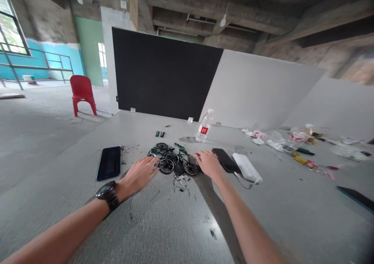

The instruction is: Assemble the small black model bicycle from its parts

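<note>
Red chair [82,87]: on the floor, well left of the water bottle [203,130] and beyond the table [143,232].
Left phone [109,163]: flat, screen up, left of the bottle and nearer the wearer.
Left hand [142,172]: left of the bottle, with a watch [108,195] on its wrist; thumb and fingers look apart, beside the heap's left wheels, contact unclear.
Small dark strips [160,134]: left of the bottle.
Toy bicycle heap [173,158]: left of the bottle and nearer the wearer, between both hands; its long axis runs roughly left to right, so one end faces each hand. The left hand looks slightly nearer.
Right hand [208,163]: on the bottle's near side, fingertips pointing left toward the heap's right wheel [191,169]; whether they are together or touch anything, I cannot tell.
Right phone [224,160]: right of the bottle, just beside that hand.
White block [247,167]: farther right of the bottle, cord attached.
</note>
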